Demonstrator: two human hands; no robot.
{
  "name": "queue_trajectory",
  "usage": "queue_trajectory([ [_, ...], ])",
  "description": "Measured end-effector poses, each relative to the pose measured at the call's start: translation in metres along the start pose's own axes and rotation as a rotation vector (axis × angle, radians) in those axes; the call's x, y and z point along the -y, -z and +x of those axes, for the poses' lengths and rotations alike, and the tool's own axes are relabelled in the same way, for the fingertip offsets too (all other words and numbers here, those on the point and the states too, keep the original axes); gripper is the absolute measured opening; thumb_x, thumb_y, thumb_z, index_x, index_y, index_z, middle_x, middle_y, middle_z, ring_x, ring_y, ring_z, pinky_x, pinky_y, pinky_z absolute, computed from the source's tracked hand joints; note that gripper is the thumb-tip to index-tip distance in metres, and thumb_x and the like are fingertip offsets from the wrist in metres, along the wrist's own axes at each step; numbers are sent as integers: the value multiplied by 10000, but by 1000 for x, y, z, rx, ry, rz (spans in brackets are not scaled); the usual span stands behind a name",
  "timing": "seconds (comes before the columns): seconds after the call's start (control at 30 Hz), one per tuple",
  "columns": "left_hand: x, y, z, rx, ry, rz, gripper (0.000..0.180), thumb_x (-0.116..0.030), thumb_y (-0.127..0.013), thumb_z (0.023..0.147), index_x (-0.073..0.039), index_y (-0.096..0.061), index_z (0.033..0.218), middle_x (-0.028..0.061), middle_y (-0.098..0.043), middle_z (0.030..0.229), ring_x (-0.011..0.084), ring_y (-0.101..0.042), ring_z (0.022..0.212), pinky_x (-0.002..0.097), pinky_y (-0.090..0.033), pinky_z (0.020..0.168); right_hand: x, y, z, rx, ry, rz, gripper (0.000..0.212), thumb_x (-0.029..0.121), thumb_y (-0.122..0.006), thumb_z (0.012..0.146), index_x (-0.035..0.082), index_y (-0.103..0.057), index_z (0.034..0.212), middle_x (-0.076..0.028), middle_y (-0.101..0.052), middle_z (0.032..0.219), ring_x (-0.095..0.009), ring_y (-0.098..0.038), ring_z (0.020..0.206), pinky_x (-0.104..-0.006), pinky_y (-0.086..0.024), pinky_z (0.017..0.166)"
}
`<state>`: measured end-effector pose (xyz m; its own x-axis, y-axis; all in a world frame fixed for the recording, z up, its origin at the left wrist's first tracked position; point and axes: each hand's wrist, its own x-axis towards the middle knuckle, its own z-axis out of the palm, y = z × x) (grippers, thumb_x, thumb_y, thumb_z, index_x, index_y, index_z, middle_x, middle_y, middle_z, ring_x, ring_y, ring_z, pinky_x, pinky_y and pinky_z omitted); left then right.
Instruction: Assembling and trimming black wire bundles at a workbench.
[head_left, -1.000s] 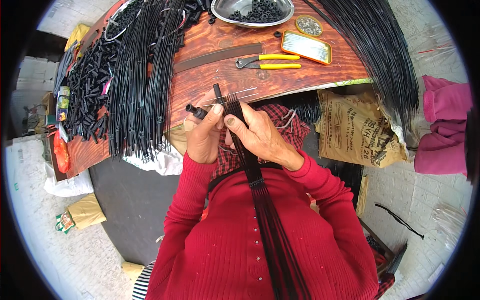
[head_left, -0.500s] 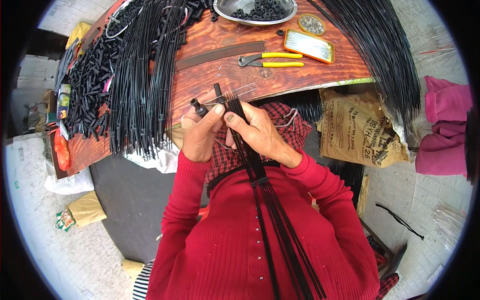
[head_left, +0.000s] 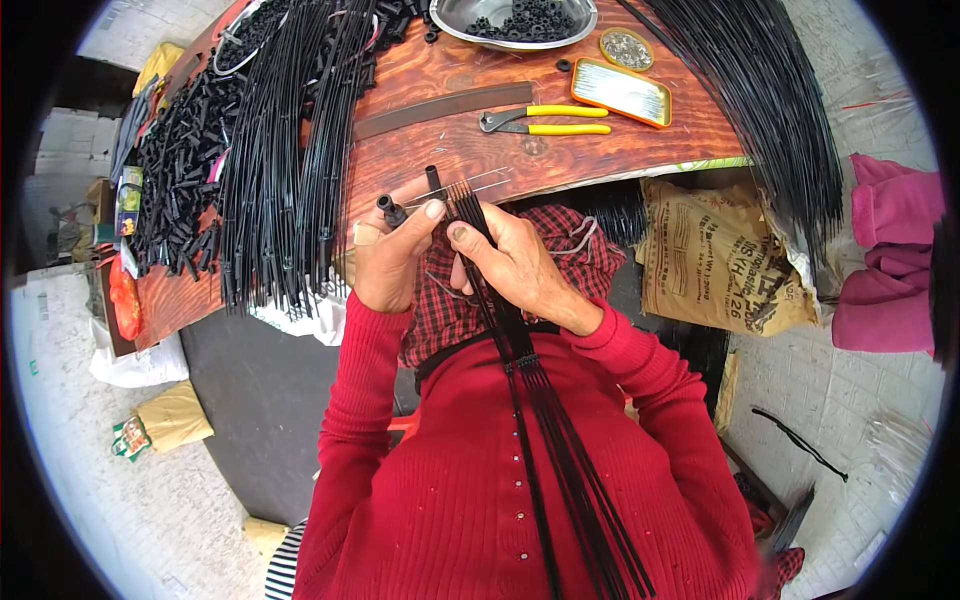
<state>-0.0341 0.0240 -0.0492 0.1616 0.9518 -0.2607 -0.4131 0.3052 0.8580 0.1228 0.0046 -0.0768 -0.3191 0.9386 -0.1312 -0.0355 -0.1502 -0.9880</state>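
Here, angled inward, the right hand (head_left: 520, 262) clasps black strands (head_left: 519, 348).

Black strands (head_left: 520, 350) in right hand (head_left: 522, 265)

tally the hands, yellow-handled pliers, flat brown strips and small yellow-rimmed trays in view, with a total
Hands (left hand, right hand): 2
Yellow-handled pliers: 1
Flat brown strip: 1
Small trays (round tray, rectangular tray): 2
Total: 6
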Motion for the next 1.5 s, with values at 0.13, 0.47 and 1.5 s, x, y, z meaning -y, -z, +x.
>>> queue_trajectory([
  [0.13, 4, 10, 3, 15, -16, 83, 394, -55, -627, 918, 72, -556, 1285, -35, -580, 790, 3, -380, 597, 163, -300, 520, 1, 0, -1, 12, 11, 36, 329, 301, -513, 1026, -19, -566, 1080, -65, -650, 699, -122, -615, 588, -273, -507, 553],
  [0.47, 18, 29, 3, 28, -27, 24, 326, -73, -595, 928, 48, -568, 1229, -84, -455, 693, -13, -327, 564, 169, -242, 482, -4, -1, -1, 76, -3, 112, 418, 389, -480, 1030, -9, -550, 1136, -87, -653, 701, -139, -629, 606, -263, -497, 559],
  [1.5, 22, 19, 3, -65, -94, 44, 338, -61, -645, 900, 60, -567, 1205, -24, -582, 764, -3, -358, 532, 163, -271, 471, -6, 11, 6, -9, 72, -17, 329, 318, -526, 1027, 26, -535, 875, -61, -664, 793, -59, -574, 694, -230, -475, 604],
])
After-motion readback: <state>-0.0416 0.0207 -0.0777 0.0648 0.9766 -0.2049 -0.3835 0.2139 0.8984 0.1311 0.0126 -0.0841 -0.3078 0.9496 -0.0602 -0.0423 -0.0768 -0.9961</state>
